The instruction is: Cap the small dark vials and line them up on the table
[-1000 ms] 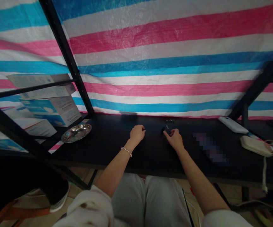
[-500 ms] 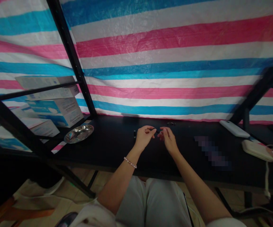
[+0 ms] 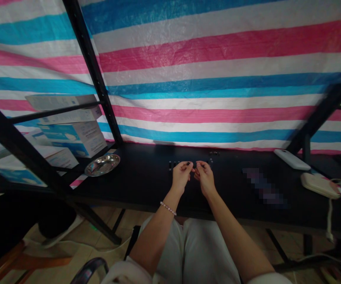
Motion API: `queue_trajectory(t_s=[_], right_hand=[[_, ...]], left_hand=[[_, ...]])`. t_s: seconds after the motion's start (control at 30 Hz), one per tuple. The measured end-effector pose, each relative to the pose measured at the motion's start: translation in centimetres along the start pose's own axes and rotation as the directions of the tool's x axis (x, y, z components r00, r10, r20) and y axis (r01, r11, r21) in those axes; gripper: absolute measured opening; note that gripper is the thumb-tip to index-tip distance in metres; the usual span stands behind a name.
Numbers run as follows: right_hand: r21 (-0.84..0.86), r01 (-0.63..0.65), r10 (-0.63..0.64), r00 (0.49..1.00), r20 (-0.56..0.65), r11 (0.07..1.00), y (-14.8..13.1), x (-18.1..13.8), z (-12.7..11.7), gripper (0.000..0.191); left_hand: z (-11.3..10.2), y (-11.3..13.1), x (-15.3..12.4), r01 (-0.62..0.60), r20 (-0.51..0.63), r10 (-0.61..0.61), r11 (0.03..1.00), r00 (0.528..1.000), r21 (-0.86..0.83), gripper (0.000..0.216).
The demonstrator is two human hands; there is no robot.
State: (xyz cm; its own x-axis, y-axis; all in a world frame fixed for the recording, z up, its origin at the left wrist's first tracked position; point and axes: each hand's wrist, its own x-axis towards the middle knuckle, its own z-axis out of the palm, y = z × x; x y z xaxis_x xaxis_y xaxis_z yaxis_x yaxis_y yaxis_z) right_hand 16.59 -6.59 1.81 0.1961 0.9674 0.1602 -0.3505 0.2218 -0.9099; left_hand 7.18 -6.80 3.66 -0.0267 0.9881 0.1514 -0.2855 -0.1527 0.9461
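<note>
Above the black table (image 3: 146,181) my two hands are close together, fingertips nearly meeting. My left hand (image 3: 181,177), with a beaded bracelet (image 3: 168,208) on its wrist, pinches a small dark piece (image 3: 189,163) whose kind I cannot make out. The fingers of my right hand (image 3: 206,179) are also pinched, and what they hold, if anything, is hidden. Just left of my left hand stand several small black cylinders, the outermost cylinder (image 3: 170,166) showing fully. Tiny shiny parts (image 3: 214,153) lie behind my right hand, and another small piece (image 3: 211,161) sits right beside it.
A shiny metal dish (image 3: 102,165) rests at the left by stacked boxes (image 3: 72,134) and a black metal frame (image 3: 99,79). Toward the right lie a blurred patch (image 3: 263,187), a white oblong object (image 3: 291,159) and a cream device (image 3: 320,185) with a cable. Striped sheeting hangs behind.
My right hand has come left and turned, and my left hand has shifted slightly right and down. More small dark cylinders now show beside my left hand. The view has shifted slightly.
</note>
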Motion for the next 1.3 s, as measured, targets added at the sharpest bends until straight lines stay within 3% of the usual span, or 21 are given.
queue_trajectory(t_s=[0.23,0.43,0.67,0.87,1.07,1.3], right_hand=[[-0.078,0.076,-0.08,0.996,-0.04,0.994,0.0,-0.8,0.0,0.036],[-0.16,0.066,-0.075,0.996,-0.05,0.985,0.6,-1.1,-0.3,0.037],[-0.233,0.16,-0.173,0.984,-0.035,0.959,1.1,-1.1,-0.5,0.032],[-0.428,0.286,-0.308,0.951,0.018,0.858,1.1,-1.7,-0.7,0.027],[-0.493,0.318,-0.351,0.936,0.028,0.81,1.4,-2.1,-0.9,0.025],[-0.589,0.31,-0.313,0.944,0.101,0.746,1.7,-2.2,-1.2,0.024]], left_hand=[[0.3,-0.4,-0.8,0.037,-0.102,-0.043,0.998,0.994,-0.06,0.035],[0.3,-0.5,-1.2,0.109,-0.172,-0.121,0.991,0.978,-0.077,0.041],[0.0,-0.8,-1.3,0.135,-0.173,-0.152,0.985,0.973,-0.106,0.04],[-0.4,-0.9,-1.4,0.193,-0.147,-0.226,0.958,0.963,-0.21,0.041],[-0.7,-0.9,-1.3,0.234,-0.127,-0.266,0.947,0.956,-0.218,0.044],[-1.7,-2.2,-1.1,0.2,-0.11,-0.209,0.975,0.972,-0.093,0.042]])
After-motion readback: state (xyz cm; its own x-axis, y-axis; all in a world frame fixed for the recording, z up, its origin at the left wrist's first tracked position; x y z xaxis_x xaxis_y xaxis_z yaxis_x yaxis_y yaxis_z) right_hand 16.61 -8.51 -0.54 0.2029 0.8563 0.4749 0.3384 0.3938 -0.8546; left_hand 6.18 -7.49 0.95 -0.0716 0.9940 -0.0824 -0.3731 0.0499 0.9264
